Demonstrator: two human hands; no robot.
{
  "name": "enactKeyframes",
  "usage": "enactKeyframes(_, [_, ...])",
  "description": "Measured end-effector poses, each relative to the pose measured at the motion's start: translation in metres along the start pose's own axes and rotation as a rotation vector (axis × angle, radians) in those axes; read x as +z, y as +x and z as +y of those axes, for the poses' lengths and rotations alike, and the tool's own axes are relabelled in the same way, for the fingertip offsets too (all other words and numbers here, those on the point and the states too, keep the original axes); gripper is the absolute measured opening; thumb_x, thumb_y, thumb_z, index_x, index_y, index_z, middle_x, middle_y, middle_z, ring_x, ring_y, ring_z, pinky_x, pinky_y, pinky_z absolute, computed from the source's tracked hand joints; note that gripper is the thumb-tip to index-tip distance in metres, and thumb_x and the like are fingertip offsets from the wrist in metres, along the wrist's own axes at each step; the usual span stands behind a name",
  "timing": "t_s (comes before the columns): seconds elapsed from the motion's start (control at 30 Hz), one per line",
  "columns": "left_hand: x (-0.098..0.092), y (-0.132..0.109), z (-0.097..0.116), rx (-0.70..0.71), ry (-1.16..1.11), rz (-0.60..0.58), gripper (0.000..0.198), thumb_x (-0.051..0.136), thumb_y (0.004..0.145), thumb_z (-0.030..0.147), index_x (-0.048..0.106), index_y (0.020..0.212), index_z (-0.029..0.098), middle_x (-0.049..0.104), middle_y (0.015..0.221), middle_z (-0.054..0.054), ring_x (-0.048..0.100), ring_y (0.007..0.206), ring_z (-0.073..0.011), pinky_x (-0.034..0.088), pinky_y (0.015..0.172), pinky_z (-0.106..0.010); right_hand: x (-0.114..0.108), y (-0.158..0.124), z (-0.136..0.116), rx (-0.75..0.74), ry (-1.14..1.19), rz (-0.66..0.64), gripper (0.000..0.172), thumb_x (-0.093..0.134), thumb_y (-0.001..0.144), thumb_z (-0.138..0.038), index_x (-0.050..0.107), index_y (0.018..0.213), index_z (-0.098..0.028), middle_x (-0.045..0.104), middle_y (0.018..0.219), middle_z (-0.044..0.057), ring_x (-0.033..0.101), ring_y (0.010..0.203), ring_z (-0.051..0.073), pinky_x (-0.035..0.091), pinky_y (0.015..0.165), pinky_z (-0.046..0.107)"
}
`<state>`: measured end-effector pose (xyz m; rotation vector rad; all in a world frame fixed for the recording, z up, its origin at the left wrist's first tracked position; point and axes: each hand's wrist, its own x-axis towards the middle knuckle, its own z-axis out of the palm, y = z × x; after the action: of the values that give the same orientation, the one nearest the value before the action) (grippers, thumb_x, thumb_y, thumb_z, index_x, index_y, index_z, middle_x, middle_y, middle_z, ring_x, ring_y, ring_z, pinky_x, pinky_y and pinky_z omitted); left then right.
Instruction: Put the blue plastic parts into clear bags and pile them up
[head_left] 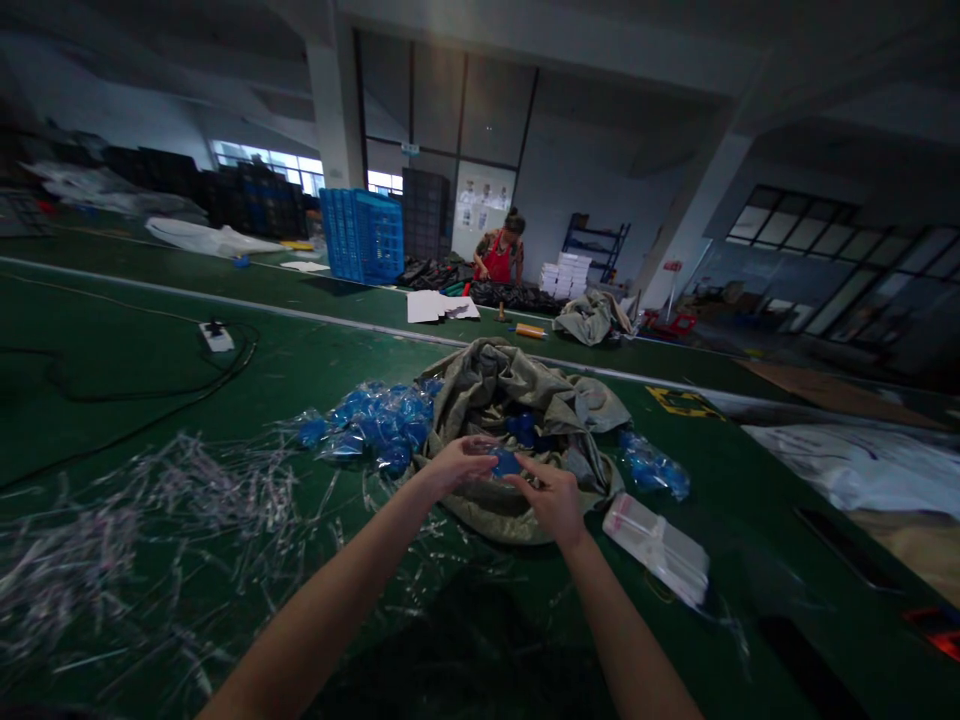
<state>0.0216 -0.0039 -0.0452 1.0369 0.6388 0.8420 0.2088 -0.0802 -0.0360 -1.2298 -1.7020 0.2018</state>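
Observation:
Between my two hands is a small blue round piece [506, 461], which seems to be partly in clear film. My left hand [463, 464] grips it from the left, and my right hand [553, 492] pinches its right side. Both are over the near rim of a grey-green cloth sack [487, 385] with its mouth rolled open. More blue pieces [523, 428] lie inside the sack. A heap of blue pieces in clear bags [382, 420] sits to the left, and a few more bagged pieces [652, 467] lie to the right. A stack of clear plastic bags [658, 545] rests near my right forearm.
Torn clear strips [225, 490] are strewn across the green table [300, 360] at left. A power strip [217, 336] with a cable lies farther back. Beyond a metal edge stand a blue crate [362, 237] and a person in a red apron [496, 258]. A phone [847, 548] lies at right.

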Motion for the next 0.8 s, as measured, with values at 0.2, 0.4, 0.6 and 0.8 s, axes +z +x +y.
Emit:
enactKeyframes(0.2, [0.019, -0.006, -0.015, 0.059, -0.39, 0.165, 0.046, 0.082, 0.062, 0.032, 0.06, 0.1, 0.018, 0.07, 0.092, -0.004, 0.069, 0.074, -0.0185, 0.057, 0.073, -0.037, -0.009, 0.002, -0.013, 0.24, -0.007, 0.304, 0.035, 0.062, 0.082, -0.046, 0.071, 0.097, -0.016, 0.072, 0.084, 0.008, 0.062, 0.065, 0.017, 0.05, 0.062, 0.029])
enactKeyframes(0.4, [0.035, -0.007, -0.024, 0.116, -0.582, 0.227, 0.042, 0.081, 0.064, 0.033, 0.059, 0.097, 0.019, 0.07, 0.093, -0.002, 0.068, 0.08, -0.0177, 0.056, 0.078, -0.036, 0.02, 0.001, -0.019, 0.424, 0.277, 0.231, 0.04, 0.069, 0.072, -0.048, 0.066, 0.095, -0.015, 0.071, 0.089, 0.009, 0.066, 0.077, 0.02, 0.052, 0.068, 0.031])
enactKeyframes(0.6, [0.042, -0.01, -0.038, 0.155, -0.564, 0.226, 0.042, 0.078, 0.066, 0.037, 0.06, 0.098, 0.018, 0.07, 0.096, -0.004, 0.067, 0.082, -0.0175, 0.056, 0.073, -0.032, 0.038, 0.009, -0.023, 0.459, 0.409, 0.267, 0.035, 0.071, 0.07, -0.043, 0.07, 0.089, -0.015, 0.074, 0.09, 0.01, 0.069, 0.082, 0.023, 0.053, 0.078, 0.036])
enactKeyframes(0.8, [0.02, -0.012, -0.026, 0.283, -0.349, 0.396, 0.064, 0.082, 0.061, 0.034, 0.052, 0.117, 0.021, 0.067, 0.113, -0.008, 0.067, 0.087, -0.017, 0.052, 0.069, -0.025, 0.033, 0.01, -0.023, 0.403, 0.377, 0.243, 0.03, 0.069, 0.073, -0.045, 0.07, 0.08, -0.016, 0.074, 0.087, 0.01, 0.069, 0.08, 0.023, 0.054, 0.078, 0.037])
